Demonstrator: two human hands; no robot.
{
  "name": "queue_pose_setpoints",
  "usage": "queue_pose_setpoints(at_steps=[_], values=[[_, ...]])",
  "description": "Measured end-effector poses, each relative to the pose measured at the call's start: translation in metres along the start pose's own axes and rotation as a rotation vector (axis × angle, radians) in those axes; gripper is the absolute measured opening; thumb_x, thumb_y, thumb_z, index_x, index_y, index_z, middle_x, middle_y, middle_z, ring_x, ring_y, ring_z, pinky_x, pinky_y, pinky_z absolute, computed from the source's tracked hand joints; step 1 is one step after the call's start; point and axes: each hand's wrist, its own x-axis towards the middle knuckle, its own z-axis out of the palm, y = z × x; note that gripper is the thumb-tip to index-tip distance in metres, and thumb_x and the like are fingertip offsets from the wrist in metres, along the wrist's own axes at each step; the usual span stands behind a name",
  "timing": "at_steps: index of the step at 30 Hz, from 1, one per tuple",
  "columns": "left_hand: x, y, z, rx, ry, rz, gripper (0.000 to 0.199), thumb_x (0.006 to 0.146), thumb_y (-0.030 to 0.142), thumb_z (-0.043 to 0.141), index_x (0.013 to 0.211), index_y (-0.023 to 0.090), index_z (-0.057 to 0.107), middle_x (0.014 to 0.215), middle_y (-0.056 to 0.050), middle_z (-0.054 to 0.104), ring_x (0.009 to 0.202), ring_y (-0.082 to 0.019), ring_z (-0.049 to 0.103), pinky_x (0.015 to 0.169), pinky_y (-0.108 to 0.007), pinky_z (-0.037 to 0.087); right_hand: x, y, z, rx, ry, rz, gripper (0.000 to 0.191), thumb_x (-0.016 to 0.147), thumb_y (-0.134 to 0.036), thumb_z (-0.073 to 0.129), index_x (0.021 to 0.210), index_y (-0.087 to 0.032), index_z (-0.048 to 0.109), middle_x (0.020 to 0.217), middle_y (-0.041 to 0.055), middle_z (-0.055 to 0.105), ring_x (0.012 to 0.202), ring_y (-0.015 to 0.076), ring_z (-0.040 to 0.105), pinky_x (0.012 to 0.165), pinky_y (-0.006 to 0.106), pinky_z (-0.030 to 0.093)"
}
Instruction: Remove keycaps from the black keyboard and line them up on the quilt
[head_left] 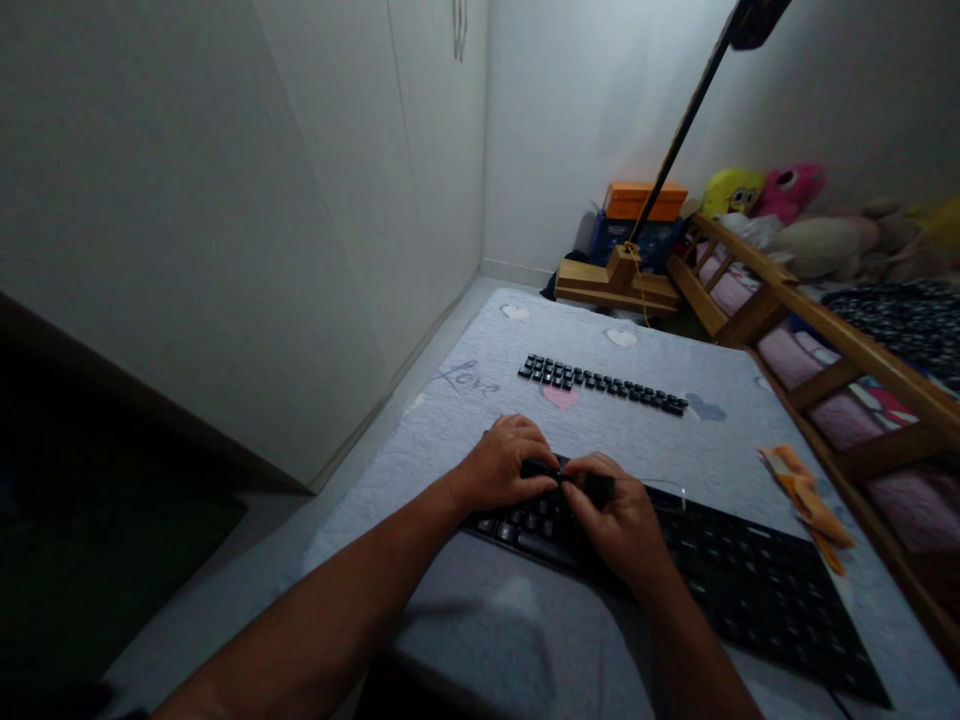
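Note:
A black keyboard [757, 570] lies slantwise on the cloth-covered surface, with both hands over its left part. My left hand [514, 465] is curled with thumb and fingers around a small black piece [538, 468]. The fingertips of my right hand [611, 515] are pinched at the right end of that piece, close to the left fingertips. A thin wire tool with a bent tip [683, 497] sticks out to the right from my right hand. Beyond the keyboard, loose black keycaps [600, 383] stand in rows.
An orange cloth [806, 500] lies right of the keyboard. A wooden bed rail [847, 325] runs along the right side, with plush toys behind it. A wooden stand [619, 280] with a dark pole is at the far edge. White cabinet doors [322, 200] are on the left.

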Motion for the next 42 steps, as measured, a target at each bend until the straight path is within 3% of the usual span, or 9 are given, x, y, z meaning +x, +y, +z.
queue_pose_setpoints(at_steps=[7, 11, 14, 19, 31, 36, 42], values=[[0.000, 0.003, -0.001, -0.011, 0.011, 0.001, 0.017, 0.077, 0.033, 0.071, 0.088, 0.020, 0.073, 0.086, -0.004, 0.069, 0.093, -0.021, 0.058, 0.091, -0.038, 0.039, -0.004, 0.000, 0.000, 0.073, 0.045, 0.060, 0.014, 0.086, -0.025, 0.054, 0.079, -0.019, 0.065, 0.077, 0.0020, 0.066, 0.075, 0.0181, 0.061, 0.072, 0.030, 0.046], [0.000, 0.002, -0.001, -0.018, 0.044, 0.009, 0.015, 0.076, 0.031, 0.072, 0.086, 0.019, 0.072, 0.086, -0.005, 0.069, 0.093, -0.021, 0.058, 0.090, -0.038, 0.040, -0.003, 0.003, 0.000, -0.062, 0.160, 0.034, 0.023, 0.089, -0.027, 0.049, 0.073, -0.020, 0.063, 0.075, 0.0025, 0.060, 0.077, 0.0192, 0.057, 0.074, 0.033, 0.044], [0.000, 0.000, 0.000, -0.027, 0.068, 0.014, 0.016, 0.077, 0.031, 0.072, 0.086, 0.019, 0.071, 0.087, -0.005, 0.069, 0.094, -0.021, 0.057, 0.091, -0.038, 0.040, -0.003, 0.006, 0.000, -0.144, 0.201, -0.017, 0.023, 0.090, -0.025, 0.046, 0.078, -0.020, 0.064, 0.089, 0.0049, 0.056, 0.090, 0.0212, 0.055, 0.082, 0.035, 0.043], [-0.001, 0.000, 0.001, -0.061, 0.099, 0.022, 0.018, 0.078, 0.033, 0.071, 0.089, 0.019, 0.071, 0.088, -0.005, 0.069, 0.094, -0.021, 0.057, 0.090, -0.037, 0.041, -0.003, 0.008, 0.002, -0.146, 0.096, -0.102, 0.028, 0.085, -0.013, 0.044, 0.102, -0.019, 0.065, 0.099, 0.0066, 0.053, 0.092, 0.0196, 0.056, 0.082, 0.033, 0.047], [0.000, 0.001, 0.001, -0.124, 0.098, -0.011, 0.018, 0.079, 0.033, 0.070, 0.092, 0.020, 0.072, 0.090, -0.006, 0.069, 0.095, -0.021, 0.057, 0.091, -0.038, 0.043, 0.005, 0.009, -0.003, -0.226, -0.036, -0.059, 0.015, 0.084, -0.016, 0.059, 0.096, -0.020, 0.067, 0.090, 0.0042, 0.057, 0.083, 0.0186, 0.060, 0.075, 0.031, 0.049], [-0.001, -0.002, -0.004, -0.110, 0.222, -0.070, 0.023, 0.080, 0.032, 0.069, 0.099, 0.020, 0.070, 0.101, -0.007, 0.068, 0.102, -0.022, 0.056, 0.094, -0.039, 0.043, 0.036, 0.028, -0.018, -0.324, -0.025, -0.072, 0.012, 0.082, -0.020, 0.062, 0.092, -0.019, 0.068, 0.089, 0.0043, 0.059, 0.082, 0.0187, 0.061, 0.077, 0.032, 0.048], [-0.002, -0.018, -0.006, -0.055, 0.327, -0.164, 0.016, 0.081, 0.024, 0.064, 0.096, 0.019, 0.069, 0.100, -0.006, 0.068, 0.102, -0.021, 0.057, 0.096, -0.041, 0.042, 0.103, 0.065, -0.023, -0.571, 0.025, 0.100, 0.015, 0.081, -0.022, 0.065, 0.093, -0.017, 0.072, 0.092, 0.0057, 0.062, 0.086, 0.0185, 0.061, 0.082, 0.029, 0.046]])
